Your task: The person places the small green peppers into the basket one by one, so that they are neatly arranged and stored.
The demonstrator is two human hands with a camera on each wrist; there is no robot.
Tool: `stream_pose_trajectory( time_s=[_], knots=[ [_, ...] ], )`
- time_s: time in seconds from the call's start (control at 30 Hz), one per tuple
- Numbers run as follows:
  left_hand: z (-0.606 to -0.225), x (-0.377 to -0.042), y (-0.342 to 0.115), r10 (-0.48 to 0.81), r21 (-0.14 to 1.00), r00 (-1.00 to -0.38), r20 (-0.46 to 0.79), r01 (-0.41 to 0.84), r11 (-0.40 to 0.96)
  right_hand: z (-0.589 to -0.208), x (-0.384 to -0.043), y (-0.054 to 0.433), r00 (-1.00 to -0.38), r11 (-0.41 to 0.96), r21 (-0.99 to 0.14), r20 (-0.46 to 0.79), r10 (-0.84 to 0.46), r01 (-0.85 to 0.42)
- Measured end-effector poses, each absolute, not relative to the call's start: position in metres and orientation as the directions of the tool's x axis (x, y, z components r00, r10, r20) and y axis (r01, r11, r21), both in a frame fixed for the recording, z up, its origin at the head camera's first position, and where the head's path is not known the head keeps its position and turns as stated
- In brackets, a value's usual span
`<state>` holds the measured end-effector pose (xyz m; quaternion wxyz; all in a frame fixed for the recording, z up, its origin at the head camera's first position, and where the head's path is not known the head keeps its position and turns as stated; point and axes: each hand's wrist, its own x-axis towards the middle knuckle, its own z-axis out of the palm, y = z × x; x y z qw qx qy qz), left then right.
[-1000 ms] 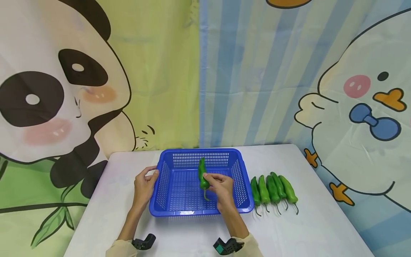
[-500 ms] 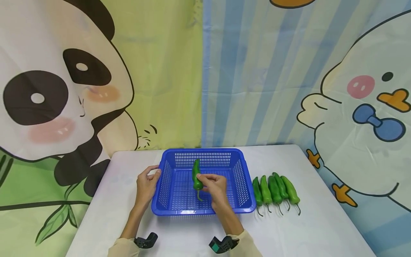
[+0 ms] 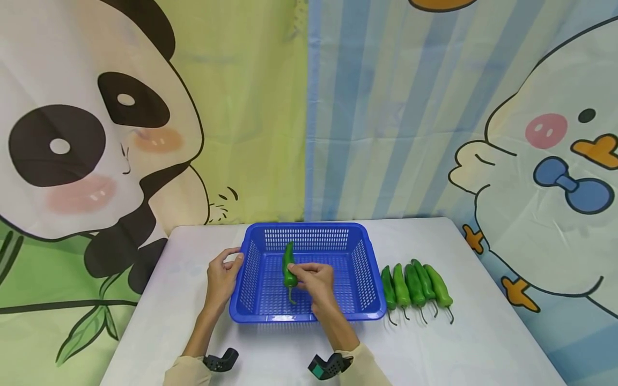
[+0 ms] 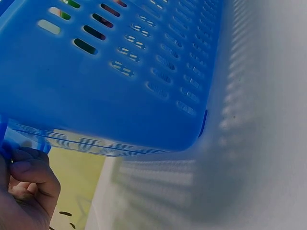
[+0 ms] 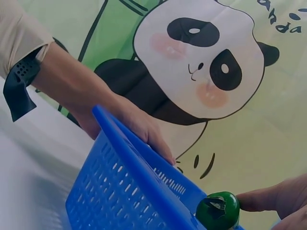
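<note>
A green chili pepper (image 3: 288,268), its stem toward me, is pinched between thumb and fingers of my right hand (image 3: 316,284) over the left half of a blue plastic basket (image 3: 309,318). In the right wrist view the stem end of this pepper (image 5: 218,211) shows beside the fingertips. My left hand (image 3: 223,279) grips the basket's left rim; in the left wrist view its curled fingers (image 4: 36,175) meet that rim. Right of the basket, several green peppers (image 3: 415,287) lie side by side on the table, stems toward me.
The basket stands on a white-covered table (image 3: 483,332). Behind it hangs a curtain (image 3: 251,118) with a panda and a chick printed on it. A black wrist device (image 3: 221,360) sits on each forearm.
My right hand has moved left with the pepper, from the basket's middle toward its left half. The left hand stays at the rim. The head view has shifted slightly.
</note>
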<state>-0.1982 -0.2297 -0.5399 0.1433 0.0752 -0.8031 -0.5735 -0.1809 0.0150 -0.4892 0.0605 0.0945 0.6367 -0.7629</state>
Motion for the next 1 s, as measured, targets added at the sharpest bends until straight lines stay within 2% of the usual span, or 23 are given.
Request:
stream_pose_trajectory(
  time_s=[0.37,1.0],
  knots=[
    [-0.539,-0.198,-0.229,-0.277,0.947,-0.950,0.146,0.054,0.317,-0.490,-0.179,-0.001,-0.975,-0.108,-0.970,-0.222,0.025,0.218],
    [-0.539,-0.197,-0.230,-0.277,0.948,-0.953,0.119,0.026,0.317,-0.490,-0.179,-0.029,-0.995,0.232,-0.970,-0.062,0.076,0.078]
  ],
)
